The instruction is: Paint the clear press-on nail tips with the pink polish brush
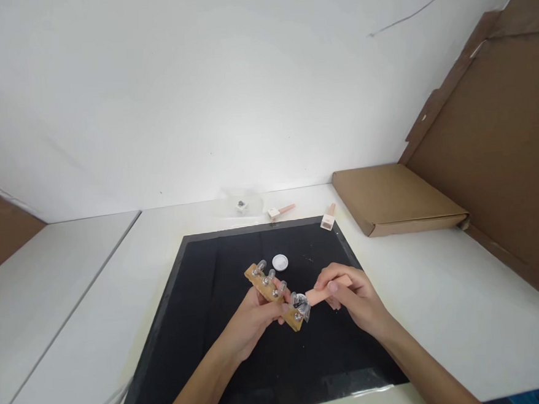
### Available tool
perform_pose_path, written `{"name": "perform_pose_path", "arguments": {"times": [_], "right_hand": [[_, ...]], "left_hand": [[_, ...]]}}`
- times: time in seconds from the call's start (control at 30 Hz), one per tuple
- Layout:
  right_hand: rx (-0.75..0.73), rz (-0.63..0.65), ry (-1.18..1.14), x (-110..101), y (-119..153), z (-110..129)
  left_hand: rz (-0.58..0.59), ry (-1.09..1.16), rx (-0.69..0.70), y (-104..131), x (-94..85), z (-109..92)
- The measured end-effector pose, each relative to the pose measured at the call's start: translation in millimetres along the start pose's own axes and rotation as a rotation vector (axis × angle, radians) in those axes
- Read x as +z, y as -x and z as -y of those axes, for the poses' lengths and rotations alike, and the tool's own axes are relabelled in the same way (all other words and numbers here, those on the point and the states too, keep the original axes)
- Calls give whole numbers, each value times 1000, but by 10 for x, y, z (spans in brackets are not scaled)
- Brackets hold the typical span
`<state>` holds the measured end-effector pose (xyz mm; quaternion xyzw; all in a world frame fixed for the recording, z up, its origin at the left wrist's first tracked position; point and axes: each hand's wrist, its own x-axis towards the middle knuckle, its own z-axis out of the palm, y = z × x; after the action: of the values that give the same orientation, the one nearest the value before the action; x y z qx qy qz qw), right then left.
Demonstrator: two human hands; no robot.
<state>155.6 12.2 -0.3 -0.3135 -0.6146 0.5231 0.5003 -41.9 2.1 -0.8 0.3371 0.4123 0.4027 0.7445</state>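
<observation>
Over the black mat (244,364), my left hand (254,319) is closed around a yellowish strip (260,282) that carries several clear, rounded bulb-like pieces with shiny bases. The strip slants down to the right, with its middle partly covered by my fingers. My right hand (352,294) pinches a peach-coloured flat handle (321,294) between thumb and fingers. The handle's left end meets a clear and dark piece (300,303) at the strip's lower right end; its exact shape is too small to tell. Just beyond the strip lies a small white round dish (280,262).
Two white-headed tools with peach handles lie at the back, one tool (279,212) behind the mat and another tool (328,217) at its far right corner. A small white item (241,206) rests on clear plastic. At right sits a flat cardboard box (398,196).
</observation>
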Motion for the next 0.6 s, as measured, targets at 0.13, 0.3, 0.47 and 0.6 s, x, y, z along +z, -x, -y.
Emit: {"name": "perform_pose_path", "arguments": {"times": [0.13,0.3,0.47,0.6], "right_hand": [[-88,51,84,27,-20,80],[-113,57,188,38,-40,109],[-73,-52,226,12,-55,103],[-100,-36,146,5,-41,89]], "left_hand": [[16,26,-1,4,-4,-7],[42,75,-14,-3,-28,0],[89,136,-18,8,-36,18],[91,167,-3,7,-35,5]]}}
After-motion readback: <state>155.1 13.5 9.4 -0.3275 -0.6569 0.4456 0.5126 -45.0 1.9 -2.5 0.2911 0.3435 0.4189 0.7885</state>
